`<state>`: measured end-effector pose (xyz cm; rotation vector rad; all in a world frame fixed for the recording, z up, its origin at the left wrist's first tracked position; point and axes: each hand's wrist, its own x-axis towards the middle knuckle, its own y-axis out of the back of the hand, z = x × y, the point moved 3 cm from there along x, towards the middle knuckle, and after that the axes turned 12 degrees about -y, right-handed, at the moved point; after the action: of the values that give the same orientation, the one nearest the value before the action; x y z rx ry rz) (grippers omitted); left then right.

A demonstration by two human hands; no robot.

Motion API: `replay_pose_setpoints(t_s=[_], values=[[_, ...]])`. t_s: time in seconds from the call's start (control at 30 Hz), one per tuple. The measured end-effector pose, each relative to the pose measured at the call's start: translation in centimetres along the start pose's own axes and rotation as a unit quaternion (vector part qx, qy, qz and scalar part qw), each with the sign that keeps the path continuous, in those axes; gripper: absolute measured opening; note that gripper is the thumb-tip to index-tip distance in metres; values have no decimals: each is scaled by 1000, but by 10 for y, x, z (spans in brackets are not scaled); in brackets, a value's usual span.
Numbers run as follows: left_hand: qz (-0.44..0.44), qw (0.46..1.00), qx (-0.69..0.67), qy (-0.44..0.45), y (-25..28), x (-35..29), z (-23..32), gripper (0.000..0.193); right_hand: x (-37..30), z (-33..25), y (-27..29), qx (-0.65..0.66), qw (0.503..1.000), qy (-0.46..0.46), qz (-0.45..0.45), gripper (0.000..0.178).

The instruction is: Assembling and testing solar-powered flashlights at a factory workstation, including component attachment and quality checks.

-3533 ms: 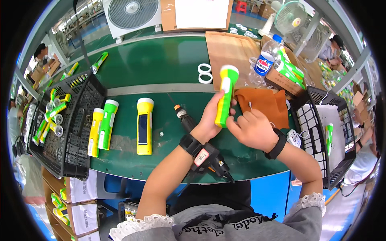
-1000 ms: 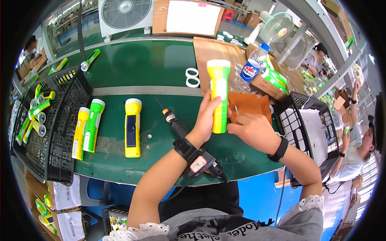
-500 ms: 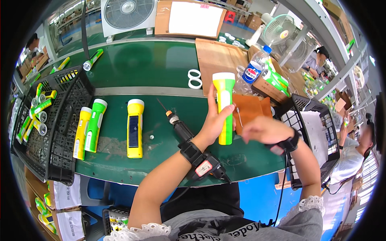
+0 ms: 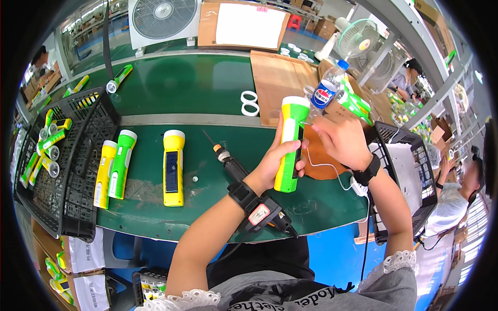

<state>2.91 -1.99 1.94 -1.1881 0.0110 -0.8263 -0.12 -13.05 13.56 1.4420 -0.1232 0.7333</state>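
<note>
My left hand (image 4: 271, 165) is wrapped round a green and yellow flashlight (image 4: 292, 128), its white head upward and its dark panel turned toward the right. My right hand (image 4: 346, 140) is beside the flashlight's head, fingers pinched on the tip of a thin white cable (image 4: 328, 165). The tip is close to the flashlight's side; whether it touches is hard to tell. From there the cable droops over a brown cloth (image 4: 317, 171) to a white block below my right wrist. Under my left wrist lies a black power screwdriver (image 4: 237, 168). Left of it are a yellow flashlight with a solar panel (image 4: 173, 168), a green one (image 4: 122, 163) and another yellow one (image 4: 105, 173).
A black crate (image 4: 85, 155) with several flashlights stands at the left, another black crate (image 4: 428, 179) at the right. White rings (image 4: 249, 109), cardboard (image 4: 270, 83) and a bottle (image 4: 324, 93) lie or stand beyond my hands. Co-workers sit at the right.
My right hand has moved up and left to the flashlight's head, bringing the white cable with it. The flashlight has turned in my left hand, so its dark panel side shows.
</note>
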Motion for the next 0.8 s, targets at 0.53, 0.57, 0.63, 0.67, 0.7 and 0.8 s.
replay_pose_setpoints(t_s=[0.53, 0.57, 0.63, 0.67, 0.7, 0.8], values=[[-44, 823, 489, -286, -3, 6, -4, 108, 0, 21, -25, 362, 905, -69, -211, 13], [-46, 832, 478, -279, -2, 6, -5, 108, 1, 20, -21, 297, 935, -45, -189, 11], [-48, 840, 468, -270, -7, 4, -1, 108, 2, 18, -15, 167, 976, 3, -142, 8], [-28, 905, 387, -176, -6, 3, -2, 108, 3, 16, -11, 100, 988, 27, -117, 7], [-5, 951, 298, -79, -7, 1, -3, 108, 5, 13, -7, 33, 994, 54, -92, 5], [-10, 988, 153, -18, -8, -2, 0, 108, 9, -7, 7, -169, 974, 144, 45, 12]])
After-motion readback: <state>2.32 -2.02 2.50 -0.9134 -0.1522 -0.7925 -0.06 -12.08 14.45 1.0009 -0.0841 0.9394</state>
